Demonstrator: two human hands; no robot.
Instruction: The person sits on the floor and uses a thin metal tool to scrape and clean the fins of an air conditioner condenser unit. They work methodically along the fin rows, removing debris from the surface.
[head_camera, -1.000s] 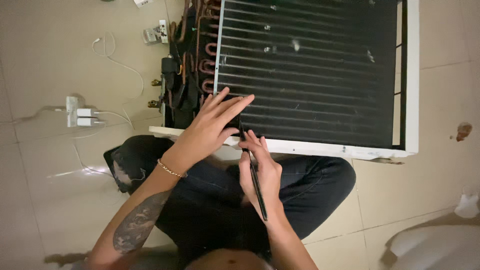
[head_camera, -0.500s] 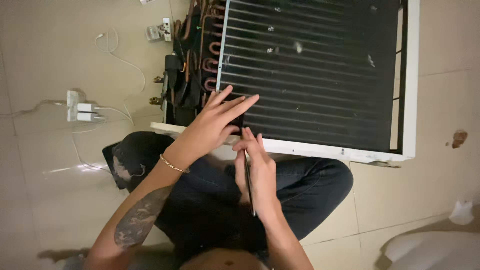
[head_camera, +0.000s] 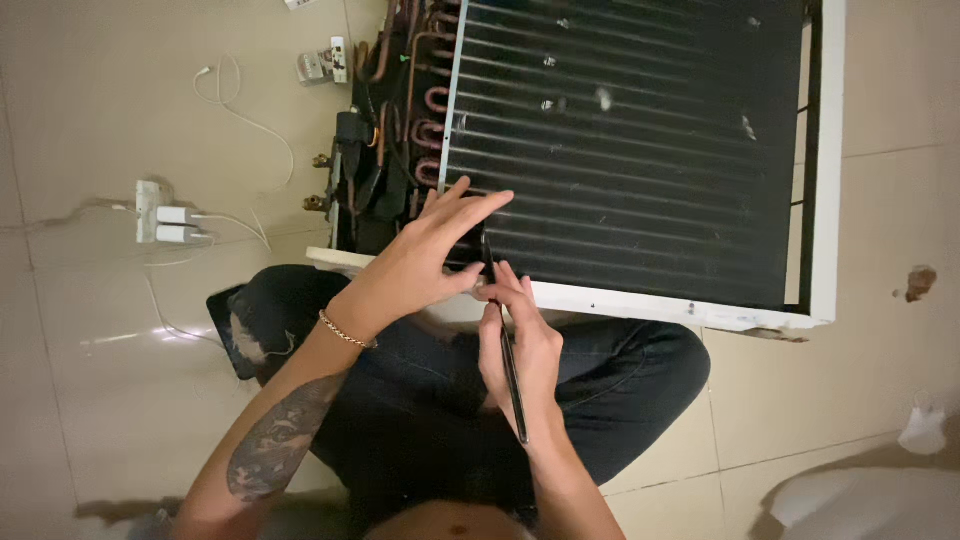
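While the left hand (head_camera: 425, 262) lies flat, fingers spread on the dark finned coil (head_camera: 640, 150) near its lower left corner, the right hand (head_camera: 520, 345) pinches 1 thin black tool (head_camera: 508, 352) against the fins

Left hand (head_camera: 425, 262) flat on finned coil (head_camera: 640, 150); right hand (head_camera: 520, 345) grips thin dark tool (head_camera: 507, 350).

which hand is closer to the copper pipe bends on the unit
Left. The left hand lies flat on the coil's lower left corner, just below the copper pipe bends. The right hand is lower, by the white frame edge, holding a thin dark tool.
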